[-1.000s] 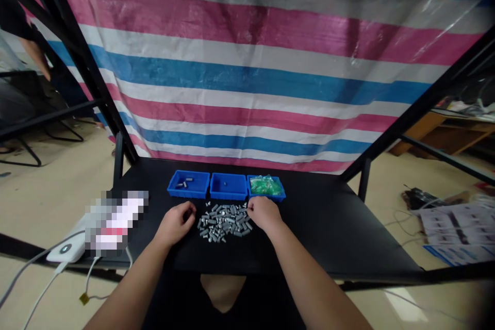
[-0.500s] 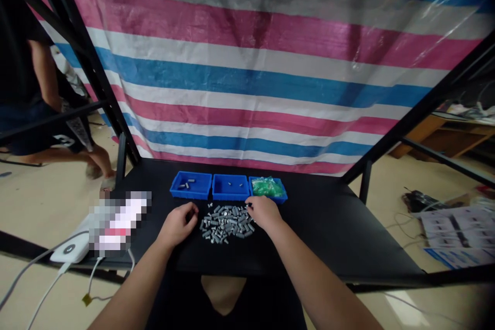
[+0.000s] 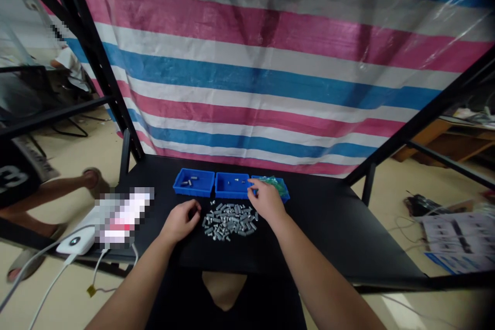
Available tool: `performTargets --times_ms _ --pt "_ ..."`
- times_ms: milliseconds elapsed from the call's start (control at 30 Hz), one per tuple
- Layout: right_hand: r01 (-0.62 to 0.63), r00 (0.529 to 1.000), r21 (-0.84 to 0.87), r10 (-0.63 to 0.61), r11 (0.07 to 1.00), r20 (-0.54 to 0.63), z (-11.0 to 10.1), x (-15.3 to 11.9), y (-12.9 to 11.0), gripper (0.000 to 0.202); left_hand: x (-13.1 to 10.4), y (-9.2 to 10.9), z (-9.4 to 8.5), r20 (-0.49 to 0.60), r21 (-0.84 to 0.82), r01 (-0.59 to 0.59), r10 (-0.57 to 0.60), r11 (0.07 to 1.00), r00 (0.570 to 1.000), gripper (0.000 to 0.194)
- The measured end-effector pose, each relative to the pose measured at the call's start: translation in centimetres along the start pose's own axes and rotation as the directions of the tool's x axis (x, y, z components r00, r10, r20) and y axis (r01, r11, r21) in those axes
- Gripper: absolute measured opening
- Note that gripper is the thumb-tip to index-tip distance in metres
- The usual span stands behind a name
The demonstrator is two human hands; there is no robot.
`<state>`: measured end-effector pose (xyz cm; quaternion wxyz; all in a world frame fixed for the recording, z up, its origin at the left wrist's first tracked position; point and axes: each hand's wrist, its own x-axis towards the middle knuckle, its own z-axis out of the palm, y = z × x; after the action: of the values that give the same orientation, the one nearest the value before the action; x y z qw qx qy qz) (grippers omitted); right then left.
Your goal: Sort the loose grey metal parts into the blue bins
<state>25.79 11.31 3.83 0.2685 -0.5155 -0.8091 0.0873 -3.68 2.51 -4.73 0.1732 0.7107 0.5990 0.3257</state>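
My right hand (image 3: 266, 199) is over the front edge of the middle blue bin (image 3: 232, 194), its thumb and fingers apart with nothing visible between them. A few small screws (image 3: 236, 180) are in that bin. Grey metal cylinders (image 3: 194, 178) lie in the left blue bin (image 3: 194, 191). Part of the right blue bin (image 3: 286, 195), which holds a green plastic bag (image 3: 275, 182), is covered by my hand. My left hand (image 3: 181, 221) rests on the black table, fingers loosely curled, thumb apart. Between my hands spreads a pile of grey cylinders and screws (image 3: 232, 221).
Left on the table (image 3: 328, 227) sit a white power bank (image 3: 76, 242) with cables and a blurred-out device (image 3: 124, 219). A striped sheet (image 3: 251, 87) hangs behind, between black frame posts. A person's legs (image 3: 50, 201) show at the left.
My right hand has moved from the pile's right edge up and away to the middle bin. One more screw lies in that bin. My left hand stays. The person at left has moved.
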Motion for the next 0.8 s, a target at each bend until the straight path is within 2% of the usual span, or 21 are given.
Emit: performTargets --times_ms 133,267,400,500,600,667,733,767,800 --pt "-0.039 0.988 -0.085 0.051 0.996 0.148 0.1 -1.3 1.0 0.026 -0.1 0.2 -0.2 0.026 -0.016 -0.042 0.042 0.999 0.999 0.009" --pt "-0.032 0.928 -0.044 0.047 0.998 0.369 1.1 -3.6 3.4 0.033 -0.2 0.5 -0.3 0.021 -0.016 -0.057 0.057 0.998 0.998 0.01" --pt "-0.078 0.935 0.017 0.067 0.997 0.349 1.7 -5.0 5.3 0.022 -0.1 0.5 -0.2 0.028 -0.012 -0.043 0.043 0.999 0.999 0.009" --pt "-0.088 0.92 -0.022 0.09 0.996 0.38 1.2 -5.1 5.4 0.021 0.0 0.6 -0.2 0.031 -0.009 -0.033 0.033 0.999 0.999 0.009" --pt "-0.045 0.877 -0.052 0.065 0.998 0.476 0.6 -4.1 4.1 0.02 0.0 0.7 -0.4 0.03 -0.011 -0.026 0.026 1.0 0.999 0.01" --pt "0.004 0.858 0.006 -0.007 1.0 0.513 0.6 -2.8 2.1 0.019 0.0 0.7 -0.4 0.027 -0.016 -0.022 0.023 1.0 0.999 0.01" --pt "0.029 0.865 0.08 -0.065 0.996 0.497 1.0 -1.1 -0.4 0.017 -0.1 0.6 -0.4 0.03 -0.026 -0.02 0.02 0.999 0.999 0.01" --pt "0.039 0.886 0.133 -0.096 0.99 0.454 1.3 -0.3 -1.7 0.015 -0.1 0.6 -0.3 0.031 -0.031 -0.017 0.018 0.999 0.999 0.01" --pt "0.023 0.935 0.27 -0.117 0.963 0.335 1.6 0.5 -2.9 0.016 -0.2 0.5 -0.3 0.032 -0.034 -0.013 0.014 0.999 0.999 0.01"
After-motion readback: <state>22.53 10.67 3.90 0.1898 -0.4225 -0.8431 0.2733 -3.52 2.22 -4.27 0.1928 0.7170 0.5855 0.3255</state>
